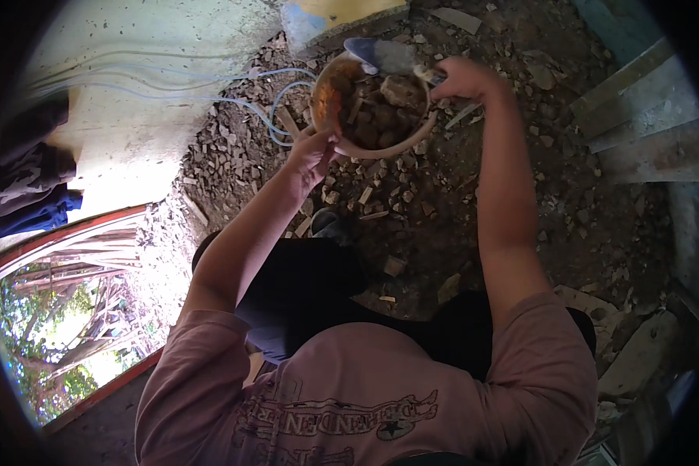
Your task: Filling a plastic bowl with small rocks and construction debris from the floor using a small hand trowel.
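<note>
A round, orange-stained bucket (334,92) sits on the rubble-strewn floor in front of me, with its opening facing up toward me. Stones and broken rubble (380,116) lie inside it, a large pale chunk (402,91) among them. My left hand (315,155) is closed on the bucket's near left rim. Closed around the handle of a trowel, my right hand (464,80) is at the bucket's far right side. The trowel's grey, dusty blade (380,56) reaches left across the far rim.
Loose stones and wood bits (388,179) cover the floor around the bucket. Pale cables (248,76) run from the left wall to beside it. Boards (637,109) lean at the right. Dark clothes (35,171) hang left, above a red-framed opening (78,233). A yellow-and-blue block (342,19) stands beyond.
</note>
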A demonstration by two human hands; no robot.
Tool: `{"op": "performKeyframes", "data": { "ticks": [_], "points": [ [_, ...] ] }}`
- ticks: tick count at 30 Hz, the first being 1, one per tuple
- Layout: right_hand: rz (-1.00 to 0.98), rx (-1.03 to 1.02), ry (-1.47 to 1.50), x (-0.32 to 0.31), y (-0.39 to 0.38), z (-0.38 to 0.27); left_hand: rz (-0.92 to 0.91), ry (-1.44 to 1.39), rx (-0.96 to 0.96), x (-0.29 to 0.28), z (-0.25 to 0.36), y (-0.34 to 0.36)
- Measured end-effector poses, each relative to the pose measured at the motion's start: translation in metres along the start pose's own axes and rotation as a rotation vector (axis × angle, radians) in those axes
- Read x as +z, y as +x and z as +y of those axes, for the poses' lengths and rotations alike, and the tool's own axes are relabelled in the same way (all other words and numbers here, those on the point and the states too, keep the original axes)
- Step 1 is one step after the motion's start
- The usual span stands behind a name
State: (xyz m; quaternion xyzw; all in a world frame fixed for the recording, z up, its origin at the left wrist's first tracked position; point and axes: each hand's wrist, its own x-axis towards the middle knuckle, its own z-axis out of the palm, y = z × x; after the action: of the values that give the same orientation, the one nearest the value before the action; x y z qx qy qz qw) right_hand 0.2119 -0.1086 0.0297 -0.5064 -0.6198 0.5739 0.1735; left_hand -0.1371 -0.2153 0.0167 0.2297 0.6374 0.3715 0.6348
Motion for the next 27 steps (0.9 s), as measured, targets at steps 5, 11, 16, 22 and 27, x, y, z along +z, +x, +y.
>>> {"op": "performKeyframes", "data": {
  "ticks": [5, 11, 16, 22, 27],
  "points": [
    [-0.114, 0.331, -0.720, -0.031, -0.018, -0.008, -0.152, 0.159, -0.087, 0.034, -0.038, 0.013],
    [-0.177, 0.428, -0.920, -0.002, 0.007, 0.029, -0.034, 0.309, -0.121, 0.046, -0.044, 0.025],
    [-0.215, 0.427, -0.901, 0.016, 0.031, 0.019, -0.401, 0.601, -0.008, 0.023, -0.056, 0.012],
    [-0.222, 0.543, -0.939, 0.027, 0.046, 0.006, -0.271, 0.071, -0.397, 0.028, -0.043, 0.011],
    [-0.035, 0.588, -0.733, 0.024, 0.036, 0.031, -0.188, 0.026, -0.466, 0.041, -0.041, 0.000]
  ]
}}
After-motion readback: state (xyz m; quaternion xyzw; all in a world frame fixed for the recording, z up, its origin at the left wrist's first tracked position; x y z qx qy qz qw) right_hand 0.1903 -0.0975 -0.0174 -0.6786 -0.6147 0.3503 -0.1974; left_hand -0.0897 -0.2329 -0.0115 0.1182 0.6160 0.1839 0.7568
